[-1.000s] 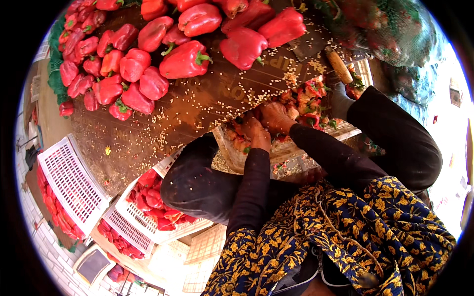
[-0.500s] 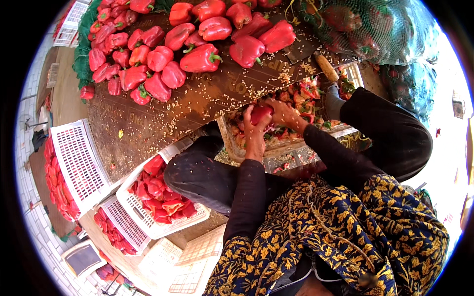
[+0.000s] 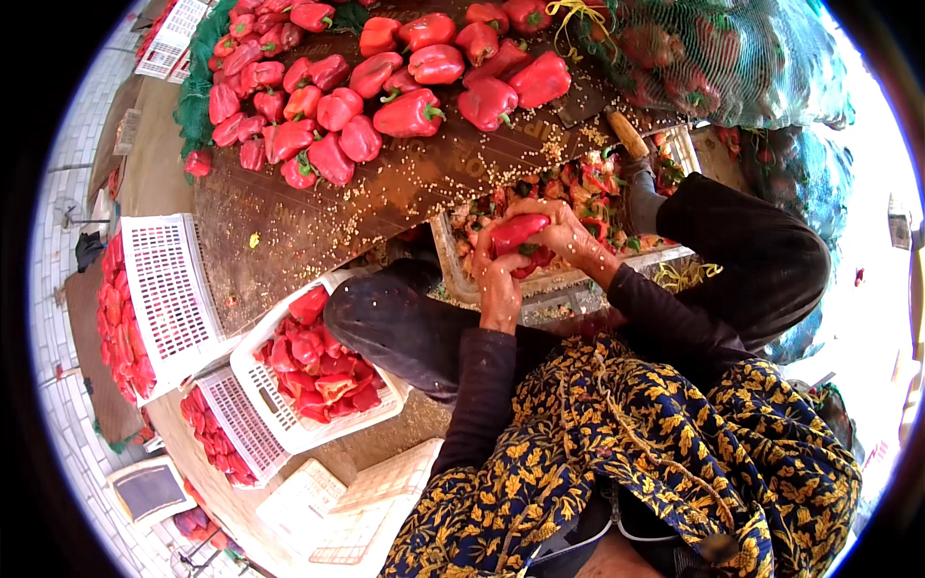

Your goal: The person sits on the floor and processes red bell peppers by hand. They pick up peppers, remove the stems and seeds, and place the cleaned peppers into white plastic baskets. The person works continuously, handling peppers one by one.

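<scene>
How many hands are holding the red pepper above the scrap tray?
2: the left hand beneath the red pepper, the right hand on its right side. No other hands are in view.

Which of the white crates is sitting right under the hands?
The white crate of pepper scraps beside the board; the others, holding cut red pieces, stand off to the left.

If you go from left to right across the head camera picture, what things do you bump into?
White crate on its side → white crate of cut peppers → left hand → red pepper → right hand → net sack of peppers.
</scene>
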Available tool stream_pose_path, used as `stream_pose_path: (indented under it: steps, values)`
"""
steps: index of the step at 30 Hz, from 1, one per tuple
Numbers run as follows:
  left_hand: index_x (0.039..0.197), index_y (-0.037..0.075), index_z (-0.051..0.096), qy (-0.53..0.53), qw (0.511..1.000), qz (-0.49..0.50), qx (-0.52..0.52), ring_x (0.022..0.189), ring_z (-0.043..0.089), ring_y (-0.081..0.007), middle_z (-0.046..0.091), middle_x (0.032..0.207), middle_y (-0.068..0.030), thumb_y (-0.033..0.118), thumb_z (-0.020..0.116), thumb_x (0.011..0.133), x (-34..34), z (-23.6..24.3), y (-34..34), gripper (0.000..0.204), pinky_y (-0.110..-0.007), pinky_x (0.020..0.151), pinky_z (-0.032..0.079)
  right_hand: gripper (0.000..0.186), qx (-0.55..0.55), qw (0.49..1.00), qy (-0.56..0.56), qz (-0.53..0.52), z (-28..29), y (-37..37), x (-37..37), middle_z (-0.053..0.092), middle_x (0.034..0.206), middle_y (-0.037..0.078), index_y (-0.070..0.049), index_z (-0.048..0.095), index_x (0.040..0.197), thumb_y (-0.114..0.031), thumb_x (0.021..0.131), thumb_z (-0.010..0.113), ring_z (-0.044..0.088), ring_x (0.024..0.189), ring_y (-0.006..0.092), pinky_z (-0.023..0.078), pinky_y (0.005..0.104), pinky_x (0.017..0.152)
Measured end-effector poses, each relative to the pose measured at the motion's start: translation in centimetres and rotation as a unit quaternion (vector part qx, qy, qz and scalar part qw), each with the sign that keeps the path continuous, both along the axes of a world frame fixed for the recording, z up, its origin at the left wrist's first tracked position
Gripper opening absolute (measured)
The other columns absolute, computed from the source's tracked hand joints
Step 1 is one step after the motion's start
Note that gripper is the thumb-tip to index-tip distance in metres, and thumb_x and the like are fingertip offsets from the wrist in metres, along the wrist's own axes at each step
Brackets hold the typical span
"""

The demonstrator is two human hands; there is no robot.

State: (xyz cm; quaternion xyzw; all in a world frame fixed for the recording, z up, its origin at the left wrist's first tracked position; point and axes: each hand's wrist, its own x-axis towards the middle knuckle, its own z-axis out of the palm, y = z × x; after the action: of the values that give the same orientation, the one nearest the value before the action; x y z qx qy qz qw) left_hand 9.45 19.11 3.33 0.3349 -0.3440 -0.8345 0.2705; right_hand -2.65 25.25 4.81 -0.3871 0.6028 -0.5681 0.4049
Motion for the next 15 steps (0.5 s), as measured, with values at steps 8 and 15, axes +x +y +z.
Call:
stream_pose_path:
  steps: [8, 15]
  values:
    - [0.093, 0.005, 0.052, 0.019, 0.987, 0.095, 0.125, 0.078, 0.056, -0.0190, 0.054, 0.085, -0.0052, -0.013, 0.047, 0.056, 0.3, -2.2, 4.2, 0.042, -0.027, 0.055, 0.048, 0.015, -0.033, 0.826, -0.511, -0.236, 0.2, -2.5, 0.5, 0.059, 0.080, 0.000, -0.011, 0.056, 0.094, -0.023, 0.085, 0.056, 0.054, 0.061, 0.0124, 0.047, 0.0284, 0.054]
    - [0.095, 0.001, 0.056, -0.054, 0.973, 0.106, -0.197, 0.083, 0.056, -0.0144, 0.056, 0.090, -0.0033, -0.013, 0.062, 0.055, 2.8, 2.4, -3.4, 0.043, -0.026, 0.074, 0.047, 0.029, 0.229, 0.947, 0.151, -0.168, 0.1, 0.0, -3.5, 0.064, 0.075, 0.014, -0.004, 0.065, 0.093, -0.025, 0.073, 0.064, 0.063, 0.070, 0.0251, 0.047, 0.0367, 0.064]
